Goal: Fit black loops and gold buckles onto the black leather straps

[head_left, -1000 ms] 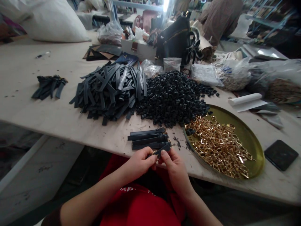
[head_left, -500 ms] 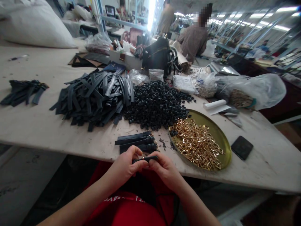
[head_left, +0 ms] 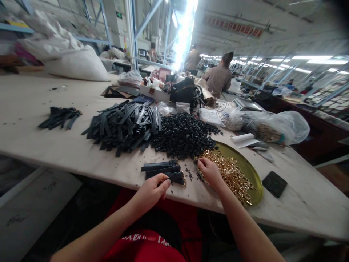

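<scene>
— While my left hand (head_left: pixel 152 189) pinches the end of a finished black strap (head_left: pixel 174 178) at the near edge of the tabletop (head_left: pixel 40 145), my right hand (head_left: pixel 209 173) lies on the gold buckles (head_left: pixel 234 178) in the brass tray (head_left: pixel 252 171).

— So which step is this?

— Laying one strap with the little stack (head_left: pixel 160 167) at twelve o'clock from my left hand, I judge, and fetching the next buckle. My left grip is nearly closed, thumb against fingers on the strap end. My right fingers curl down into the buckles; I cannot tell whether they have one yet.

— What does the next move call for?

— Picking out a single buckle from a tangled heap, then a fresh strap from the big pile of straps (head_left: pixel 122 125) at eleven o'clock and a loop from the mound of black loops (head_left: pixel 182 134) at twelve.

— And the surroundings?

— Pale, scuffed board. A smaller strap bundle (head_left: pixel 60 117) lies at ten o'clock, a dark phone (head_left: pixel 274 184) at three past the tray, plastic bags (head_left: pixel 278 127) at two. Beyond is a long workshop with steel racks, white sacks (head_left: pixel 79 65) and another person (head_left: pixel 218 76) seated at one o'clock.
</scene>
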The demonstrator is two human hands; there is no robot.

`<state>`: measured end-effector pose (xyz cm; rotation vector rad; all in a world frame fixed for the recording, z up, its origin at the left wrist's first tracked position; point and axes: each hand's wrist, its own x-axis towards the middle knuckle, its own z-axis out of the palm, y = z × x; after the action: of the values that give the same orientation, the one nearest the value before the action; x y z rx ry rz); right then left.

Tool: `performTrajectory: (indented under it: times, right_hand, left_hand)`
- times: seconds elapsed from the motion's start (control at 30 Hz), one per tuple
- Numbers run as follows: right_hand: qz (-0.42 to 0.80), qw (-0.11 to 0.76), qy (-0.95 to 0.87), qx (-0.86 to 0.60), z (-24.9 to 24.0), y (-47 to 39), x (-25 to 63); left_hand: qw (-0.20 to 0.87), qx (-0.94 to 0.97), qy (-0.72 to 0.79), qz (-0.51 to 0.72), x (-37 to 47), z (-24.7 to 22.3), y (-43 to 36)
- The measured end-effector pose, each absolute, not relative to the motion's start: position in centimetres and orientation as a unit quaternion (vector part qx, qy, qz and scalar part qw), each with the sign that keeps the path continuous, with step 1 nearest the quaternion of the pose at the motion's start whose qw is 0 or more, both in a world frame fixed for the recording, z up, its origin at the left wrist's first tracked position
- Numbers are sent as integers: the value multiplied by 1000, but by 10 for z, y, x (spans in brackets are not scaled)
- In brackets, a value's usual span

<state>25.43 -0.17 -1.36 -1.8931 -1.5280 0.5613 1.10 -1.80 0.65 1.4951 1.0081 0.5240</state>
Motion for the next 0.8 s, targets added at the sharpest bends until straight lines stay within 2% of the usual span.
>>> performTrajectory:
  times: [0.13, 0.23, 0.3, 0.4, 0.6, 0.7, 0.8]
  right_hand:
    - [386, 349, -572, -634, -1, -20, 214]
    - [548, 389, -500, -547, 3, -31, 189]
    - [602, 396, -456, -523, 3, -36, 182]
    - [623, 395, -432, -519, 1, -42, 180]
    - [568, 361, -500, -545, 3, -47, 181]
    - [594, 402, -461, -522, -3, -44, 177]
    - [558, 468, -418, -543, -13, -40, 170]
  left_hand:
    - [594, 611, 448, 272, 20, -4, -11]
    - [607, 613, 438, 256, 24, -10, -10]
    - [603, 627, 432, 238, 22, -11, -12]
    - [568, 663, 438, 214, 14, -10, -15]
    - [574, 707, 390, 139, 10, -1, -13]
    - [562, 695, 407, 188, 17, 4, -12]
    - [561, 675, 406, 253, 23, 6, -13]
